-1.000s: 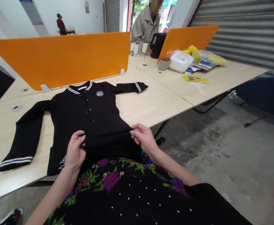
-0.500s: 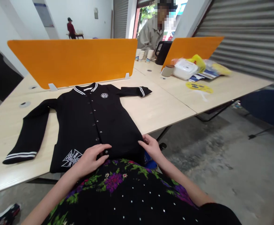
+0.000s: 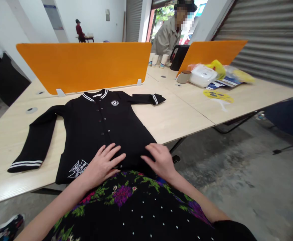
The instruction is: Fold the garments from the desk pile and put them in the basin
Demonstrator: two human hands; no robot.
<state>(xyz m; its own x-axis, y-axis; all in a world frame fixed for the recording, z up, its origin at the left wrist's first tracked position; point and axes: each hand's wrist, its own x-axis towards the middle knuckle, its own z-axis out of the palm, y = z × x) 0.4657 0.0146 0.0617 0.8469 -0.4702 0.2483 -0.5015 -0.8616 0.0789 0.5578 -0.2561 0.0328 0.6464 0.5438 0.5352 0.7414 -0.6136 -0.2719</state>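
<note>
A black snap-front jacket (image 3: 93, 124) with white-striped collar and cuffs lies face up on the light wooden table (image 3: 174, 117). Its lower hem reaches the near edge, against my floral top (image 3: 136, 207). One sleeve stretches to the left, the other to the right. A round white badge marks the chest and a white cross-shaped print the lower left. My left hand (image 3: 105, 164) rests on the lower front by the snaps, fingers spread. Over the lower right side of the jacket is my right hand (image 3: 160, 160), fingers apart, touching the fabric near the hem.
Orange dividers (image 3: 86, 67) stand along the table's far side. At the back right are a roll of tape (image 3: 184, 77), a white container (image 3: 203, 75), a yellow fan (image 3: 218, 96), paper cups (image 3: 163, 61) and a black jug (image 3: 179, 57). Two people are beyond the dividers.
My left hand has opened from a pinch near the bottom snap and spread over the front. My right hand has let go of the side edge and moved inward onto the fabric.
</note>
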